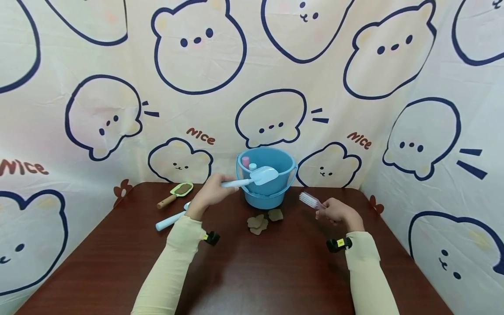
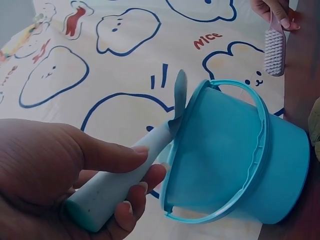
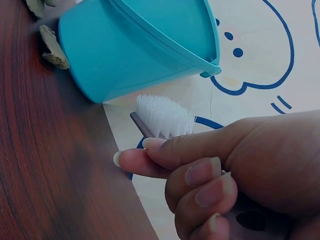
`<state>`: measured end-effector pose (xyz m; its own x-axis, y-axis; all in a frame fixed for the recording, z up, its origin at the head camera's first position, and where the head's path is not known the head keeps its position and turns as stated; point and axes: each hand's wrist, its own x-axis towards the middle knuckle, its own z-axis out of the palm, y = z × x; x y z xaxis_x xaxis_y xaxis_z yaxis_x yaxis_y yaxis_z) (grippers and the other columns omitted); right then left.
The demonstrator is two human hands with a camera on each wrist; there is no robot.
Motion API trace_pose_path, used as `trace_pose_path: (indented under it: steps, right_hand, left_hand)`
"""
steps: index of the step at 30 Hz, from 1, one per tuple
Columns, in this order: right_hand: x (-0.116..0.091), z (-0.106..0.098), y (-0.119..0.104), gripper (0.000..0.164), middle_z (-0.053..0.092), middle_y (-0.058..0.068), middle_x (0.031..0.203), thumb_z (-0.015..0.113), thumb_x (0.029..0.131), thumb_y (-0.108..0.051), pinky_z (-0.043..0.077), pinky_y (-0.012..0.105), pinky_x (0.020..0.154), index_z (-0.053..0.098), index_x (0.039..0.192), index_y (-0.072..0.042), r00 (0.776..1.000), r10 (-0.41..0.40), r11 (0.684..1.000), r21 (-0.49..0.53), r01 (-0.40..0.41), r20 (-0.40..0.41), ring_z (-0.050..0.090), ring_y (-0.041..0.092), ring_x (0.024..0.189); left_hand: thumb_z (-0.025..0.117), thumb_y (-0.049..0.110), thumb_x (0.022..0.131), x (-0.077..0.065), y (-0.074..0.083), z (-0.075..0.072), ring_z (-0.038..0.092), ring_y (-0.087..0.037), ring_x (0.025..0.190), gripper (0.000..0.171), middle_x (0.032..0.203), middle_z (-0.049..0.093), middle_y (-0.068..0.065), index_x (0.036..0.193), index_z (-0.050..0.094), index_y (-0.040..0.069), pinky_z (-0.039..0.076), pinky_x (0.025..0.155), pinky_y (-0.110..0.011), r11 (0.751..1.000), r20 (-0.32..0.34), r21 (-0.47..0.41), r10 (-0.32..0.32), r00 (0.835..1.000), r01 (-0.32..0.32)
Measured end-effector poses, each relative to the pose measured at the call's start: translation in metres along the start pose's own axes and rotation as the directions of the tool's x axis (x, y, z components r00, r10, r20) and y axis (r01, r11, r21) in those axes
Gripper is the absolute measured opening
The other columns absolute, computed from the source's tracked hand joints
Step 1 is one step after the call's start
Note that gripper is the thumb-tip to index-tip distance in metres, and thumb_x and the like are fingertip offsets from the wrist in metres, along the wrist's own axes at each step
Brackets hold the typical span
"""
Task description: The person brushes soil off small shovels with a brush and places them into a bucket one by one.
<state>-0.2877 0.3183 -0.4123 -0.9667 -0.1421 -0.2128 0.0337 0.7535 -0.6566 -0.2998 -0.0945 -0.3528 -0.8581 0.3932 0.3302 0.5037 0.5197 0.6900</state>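
Observation:
My left hand (image 1: 212,192) grips the handle of a pale blue toy shovel (image 1: 256,177), its blade held over the rim of a blue bucket (image 1: 267,194). The left wrist view shows my fingers (image 2: 115,165) wrapped round the shovel (image 2: 150,155) beside the bucket (image 2: 240,155). My right hand (image 1: 336,212) holds a small brush with white bristles (image 1: 309,200) to the right of the bucket. In the right wrist view, thumb and fingers (image 3: 165,155) pinch the brush (image 3: 162,117). Two handles, pink and blue, stand inside the bucket (image 1: 249,162).
Brown flat pieces (image 1: 261,221) lie on the dark wooden table (image 1: 252,271) in front of the bucket. A green scoop with a wooden handle (image 1: 176,194) and a light blue tool (image 1: 170,220) lie at the left. A bear-print cloth (image 1: 252,87) hangs behind.

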Motion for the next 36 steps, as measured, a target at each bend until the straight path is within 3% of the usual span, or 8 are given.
trace_pose_path:
  steps: [6,11,15,22,36]
  right_hand:
    - [0.000,-0.001,0.000,0.023,0.047,0.001,0.065,0.059,0.103,-0.018,0.041,0.028,0.052,0.074,0.100,0.000,1.000,0.002,1.000,-0.011,-0.002,0.007,0.044,0.014,0.054]
    - [0.000,-0.004,-0.001,0.023,0.048,0.002,0.066,0.059,0.102,-0.018,0.043,0.028,0.052,0.073,0.100,0.000,1.000,0.007,1.000,-0.021,-0.007,0.000,0.045,0.014,0.056]
    - [0.001,-0.004,0.000,0.023,0.048,0.002,0.065,0.059,0.102,-0.017,0.042,0.027,0.052,0.074,0.101,0.000,1.000,0.010,1.000,-0.023,-0.010,0.002,0.044,0.014,0.055]
    - [0.003,-0.001,0.001,0.025,0.047,0.000,0.064,0.057,0.103,-0.017,0.042,0.027,0.052,0.073,0.095,-0.001,1.000,0.007,1.000,-0.029,-0.006,0.020,0.044,0.014,0.054]
    - [0.000,0.002,0.000,0.025,0.045,-0.001,0.062,0.058,0.103,-0.017,0.041,0.026,0.051,0.074,0.094,0.000,1.000,-0.017,0.999,-0.032,0.018,0.026,0.043,0.012,0.053]
  left_hand:
    - [0.069,0.004,0.094,0.015,0.002,0.006,0.058,-0.025,0.078,0.022,0.093,0.073,-0.017,0.113,0.075,-0.005,0.047,0.073,-0.033,0.999,-0.026,0.026,-0.022,0.999,0.023]
    - [0.069,0.008,0.095,0.026,0.003,0.012,0.059,-0.028,0.087,0.024,0.101,0.071,-0.019,0.115,0.073,-0.005,0.050,0.080,-0.038,0.998,-0.040,0.040,-0.037,0.999,0.038]
    - [0.069,0.011,0.096,0.031,0.003,0.017,0.059,-0.028,0.090,0.024,0.103,0.069,-0.019,0.114,0.071,-0.005,0.050,0.081,-0.039,0.998,-0.071,0.000,-0.063,0.995,0.064]
    - [0.071,0.017,0.097,0.034,0.006,0.022,0.060,-0.026,0.078,0.027,0.094,0.067,-0.018,0.113,0.070,-0.003,0.053,0.068,-0.031,0.989,-0.130,-0.077,-0.134,0.982,0.125]
    - [0.074,0.017,0.094,0.040,0.011,0.027,0.061,-0.033,0.100,0.029,0.114,0.069,-0.021,0.113,0.070,-0.004,0.056,0.091,-0.049,0.990,-0.258,-0.114,-0.113,0.959,0.086]
